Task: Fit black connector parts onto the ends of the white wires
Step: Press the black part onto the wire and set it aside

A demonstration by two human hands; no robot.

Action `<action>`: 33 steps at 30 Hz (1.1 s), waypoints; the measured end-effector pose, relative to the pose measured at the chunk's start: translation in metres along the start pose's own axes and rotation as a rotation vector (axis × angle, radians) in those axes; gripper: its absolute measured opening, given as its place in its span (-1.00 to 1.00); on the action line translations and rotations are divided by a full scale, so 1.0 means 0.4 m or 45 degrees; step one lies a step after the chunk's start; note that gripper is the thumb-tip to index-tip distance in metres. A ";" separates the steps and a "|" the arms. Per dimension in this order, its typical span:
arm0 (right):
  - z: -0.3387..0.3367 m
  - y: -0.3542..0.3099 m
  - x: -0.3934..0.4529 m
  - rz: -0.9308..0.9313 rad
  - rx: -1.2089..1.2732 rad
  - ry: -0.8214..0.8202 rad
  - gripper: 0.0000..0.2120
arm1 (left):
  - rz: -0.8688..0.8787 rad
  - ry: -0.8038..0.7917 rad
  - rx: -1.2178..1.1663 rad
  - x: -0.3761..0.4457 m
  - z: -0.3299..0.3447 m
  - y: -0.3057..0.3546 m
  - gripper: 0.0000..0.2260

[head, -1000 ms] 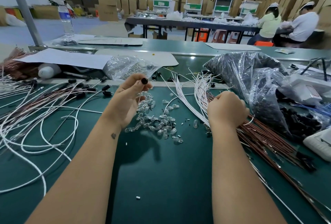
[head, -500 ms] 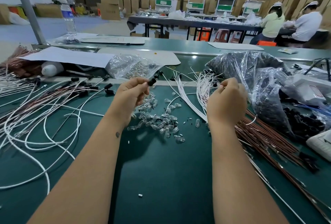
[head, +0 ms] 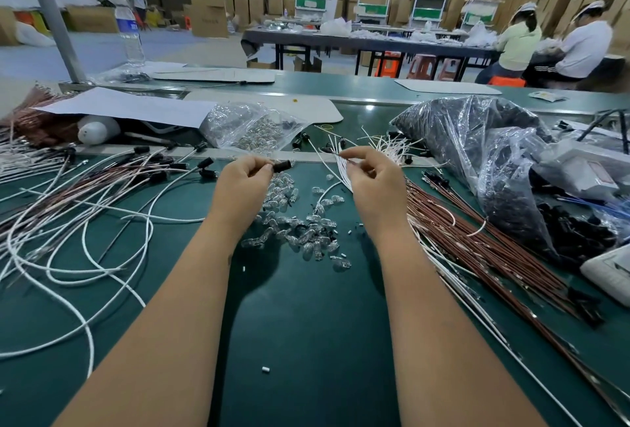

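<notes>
Two hands over a green worktop (head: pixel 306 324), left hand (head: pixel 243 184) pinching one black connector (head: pixel 282 166), right hand (head: pixel 371 184) at its 3 o'clock pinching one white wire (head: pixel 335 153), clear bulbs (head: pixel 300 232) heaped at 6 o'clock, two plastic bags (head: pixel 477 153) at 3 o'clock

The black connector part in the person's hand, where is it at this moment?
In the head view, the black connector part is left of centre, pinched by the left hand, above the pile of small clear bulbs.
</notes>
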State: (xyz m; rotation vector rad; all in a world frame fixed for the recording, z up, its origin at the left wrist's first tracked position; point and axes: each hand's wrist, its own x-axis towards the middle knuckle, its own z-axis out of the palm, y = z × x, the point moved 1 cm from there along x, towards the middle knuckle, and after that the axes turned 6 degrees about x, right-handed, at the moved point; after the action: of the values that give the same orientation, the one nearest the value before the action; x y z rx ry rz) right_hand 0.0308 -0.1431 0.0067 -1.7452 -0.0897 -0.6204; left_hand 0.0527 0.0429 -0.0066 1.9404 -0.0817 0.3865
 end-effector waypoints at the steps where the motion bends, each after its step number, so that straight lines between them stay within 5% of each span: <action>1: 0.008 -0.002 -0.003 -0.021 0.010 -0.022 -0.84 | -0.010 -0.012 0.020 0.000 0.001 -0.001 -0.80; 33: 0.041 -0.015 -0.030 -0.365 -0.551 -0.114 -0.87 | 0.168 -0.041 0.253 -0.027 0.011 0.018 -0.89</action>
State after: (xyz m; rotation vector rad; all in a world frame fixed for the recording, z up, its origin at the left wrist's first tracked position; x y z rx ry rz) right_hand 0.0243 -0.1230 0.0046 -2.2012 -0.2899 -0.8132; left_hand 0.0420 0.0345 -0.0049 2.1444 -0.1998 0.4651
